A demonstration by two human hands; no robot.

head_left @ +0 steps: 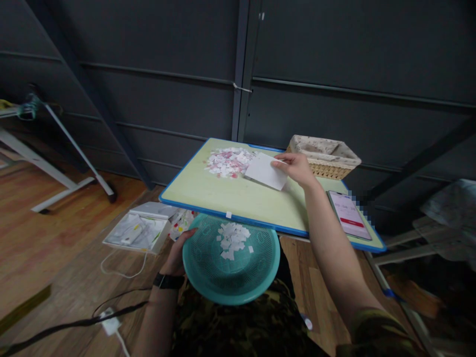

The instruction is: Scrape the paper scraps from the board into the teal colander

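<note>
My left hand [178, 253] grips the rim of a teal plastic basket [238, 280], held just below the table's front edge; a small heap of white paper scraps [232, 239] lies inside it. My right hand [295, 167] reaches across the table and pinches a white card [266, 171], which rests tilted on the tabletop right beside a pile of white and pink paper scraps [226, 162]. One stray scrap sits on the table's front edge [228, 214].
The yellow-green table with a blue rim [230, 198] also bears a wicker basket [323, 156] at the back right and a phone [348, 214] near the right edge. On the wooden floor lie a white box [139, 229], cables and a power plug [109, 322].
</note>
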